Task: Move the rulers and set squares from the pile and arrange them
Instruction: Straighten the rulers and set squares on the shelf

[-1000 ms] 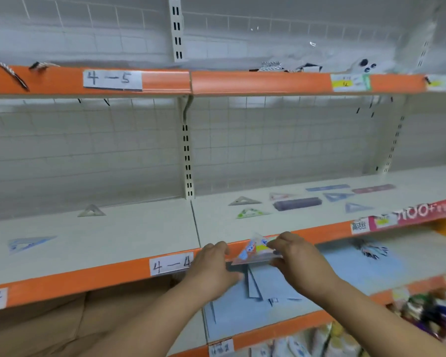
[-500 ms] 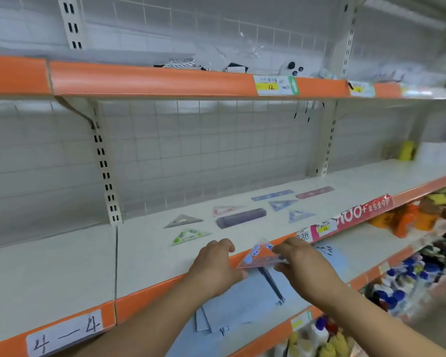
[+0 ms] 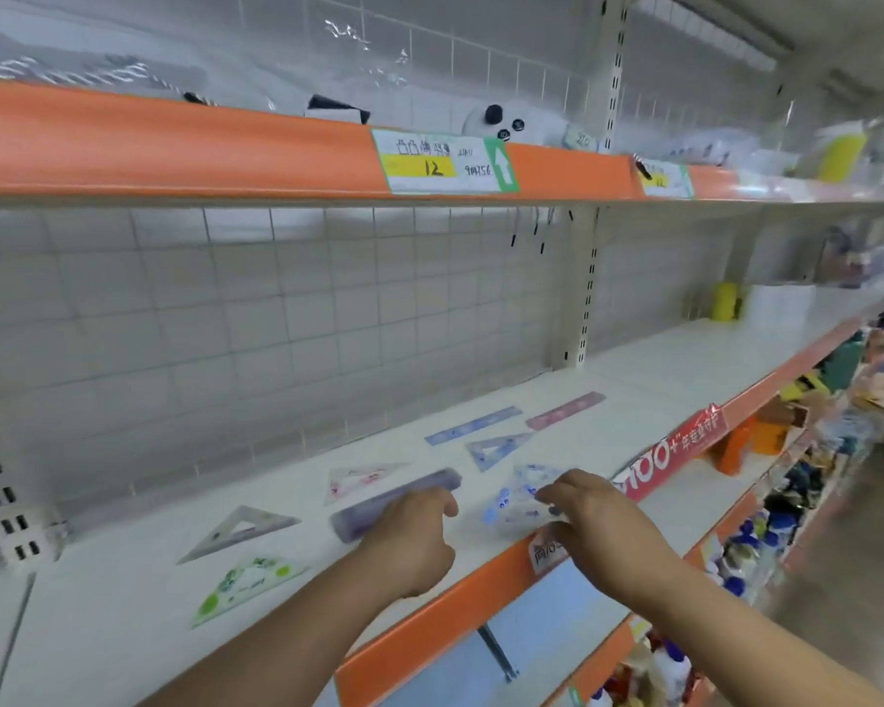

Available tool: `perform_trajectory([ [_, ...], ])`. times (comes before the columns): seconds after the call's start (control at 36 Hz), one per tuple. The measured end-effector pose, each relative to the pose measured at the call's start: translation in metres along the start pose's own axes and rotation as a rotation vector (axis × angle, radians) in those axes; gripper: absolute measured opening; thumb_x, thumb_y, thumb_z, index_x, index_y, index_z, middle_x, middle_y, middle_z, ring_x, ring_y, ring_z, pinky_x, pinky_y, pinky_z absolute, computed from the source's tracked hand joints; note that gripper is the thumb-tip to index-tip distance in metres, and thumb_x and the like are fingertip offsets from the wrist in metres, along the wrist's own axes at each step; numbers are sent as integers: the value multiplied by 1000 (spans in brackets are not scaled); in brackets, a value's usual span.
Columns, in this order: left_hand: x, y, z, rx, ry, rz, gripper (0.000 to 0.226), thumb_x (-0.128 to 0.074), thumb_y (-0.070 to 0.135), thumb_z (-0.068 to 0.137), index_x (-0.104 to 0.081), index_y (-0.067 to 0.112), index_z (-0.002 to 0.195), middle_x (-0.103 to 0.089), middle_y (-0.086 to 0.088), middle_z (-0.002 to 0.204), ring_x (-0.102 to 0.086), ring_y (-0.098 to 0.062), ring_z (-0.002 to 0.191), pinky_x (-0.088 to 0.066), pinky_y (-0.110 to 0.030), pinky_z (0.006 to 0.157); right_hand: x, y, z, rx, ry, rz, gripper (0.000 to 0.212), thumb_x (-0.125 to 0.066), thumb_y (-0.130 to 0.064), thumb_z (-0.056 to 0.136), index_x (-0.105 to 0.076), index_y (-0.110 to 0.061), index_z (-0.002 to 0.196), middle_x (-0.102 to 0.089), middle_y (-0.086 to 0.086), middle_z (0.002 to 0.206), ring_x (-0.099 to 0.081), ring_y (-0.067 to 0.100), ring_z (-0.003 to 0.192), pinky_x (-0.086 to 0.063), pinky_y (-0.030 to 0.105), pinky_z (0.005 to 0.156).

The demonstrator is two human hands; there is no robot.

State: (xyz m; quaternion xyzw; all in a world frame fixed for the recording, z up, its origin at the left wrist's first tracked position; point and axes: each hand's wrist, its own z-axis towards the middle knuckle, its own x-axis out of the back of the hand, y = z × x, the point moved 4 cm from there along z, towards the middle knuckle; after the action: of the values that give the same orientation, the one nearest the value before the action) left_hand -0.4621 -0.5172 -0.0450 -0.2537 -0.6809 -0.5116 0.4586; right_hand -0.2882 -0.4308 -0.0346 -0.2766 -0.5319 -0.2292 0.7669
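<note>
1. Set square (image 3: 519,497) sits at the front edge of the shelf (image 3: 123,630) under our right hand (image 3: 598,523); grip unclear in blur.
2. Our left hand (image 3: 414,533) hovers loosely curled, empty.
3. Placing, we judge; next: release, align.

At 12 o'clock, a price label (image 3: 445,163) on the upper shelf edge (image 3: 174,145) bears "12" on a yellow band, digits that look like "900756", and a green up-arrow. At 4 o'clock, a red strip (image 3: 669,451) on the middle shelf edge (image 3: 430,620) reads "100+". The white tag (image 3: 544,553) beneath the right hand (image 3: 603,517) is too blurred to read.
</note>
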Motion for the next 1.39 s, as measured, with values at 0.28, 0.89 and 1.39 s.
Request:
perform_trajectory([
  [0.28, -15, 18, 50, 68, 15, 51, 21, -54, 29, 93, -59, 24, 113, -60, 6, 117, -57, -12, 107, -46, -24, 93, -3, 64, 59, 85, -6, 43, 35, -60, -20, 91, -60, -18, 125, -59, 0, 114, -55, 17, 109, -43, 23, 89],
  [0.89, -54, 77, 77, 516, 247, 72, 20, -43, 14, 93, -62, 14, 98, -66, -5, 106, -61, -22, 97, -44, -25, 76, -32, 134, 148, 570, -315, 166, 37, -53, -26, 94, -54, -28, 130, -52, -9, 132, -46, 9, 123, -38, 22, 101],
  [1.39, -46, 68, 66, 600, 264, 77, 21, -43, 14, 90, -52, 21, 72, -68, -5, 98, -62, -22, 93, -46, -26, 76, -57, 131, 161, 607, -392, 252, 34, -65, -35, 85, -63, -25, 118, -56, -9, 111, -51, 5, 99, -38, 16, 86],
])
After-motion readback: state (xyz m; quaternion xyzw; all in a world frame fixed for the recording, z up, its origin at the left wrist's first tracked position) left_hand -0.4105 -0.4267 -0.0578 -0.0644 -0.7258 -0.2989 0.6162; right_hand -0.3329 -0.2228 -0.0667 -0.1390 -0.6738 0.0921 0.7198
